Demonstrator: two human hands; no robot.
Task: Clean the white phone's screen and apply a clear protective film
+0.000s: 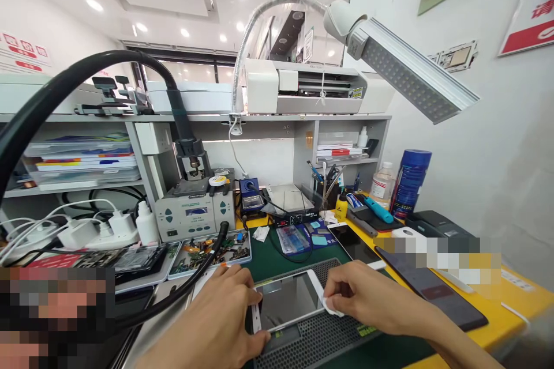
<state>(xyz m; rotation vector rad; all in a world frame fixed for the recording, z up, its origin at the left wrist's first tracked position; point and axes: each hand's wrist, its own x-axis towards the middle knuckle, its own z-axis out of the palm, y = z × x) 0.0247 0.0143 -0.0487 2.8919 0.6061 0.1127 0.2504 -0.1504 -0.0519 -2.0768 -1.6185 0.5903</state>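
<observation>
A white-framed phone (289, 300) lies face up on a dark perforated mat (311, 340), its dark screen reflecting light. At the phone's left end, my left hand (220, 311) grips the frame, thumb at the near edge and fingers at the far one. My right hand (361, 294) is closed at the right end, pinching a white wipe (332, 307) against the phone's edge. The wipe is partly hidden under the fingers.
A black hose (186, 285) curves past my left forearm. Behind are a parts tray (208, 253), a grey rework station (197, 213) and a blue soldering unit (251, 195). To the right lie another phone (352, 242) and a large dark phone (433, 288). A lamp (415, 69) hangs overhead.
</observation>
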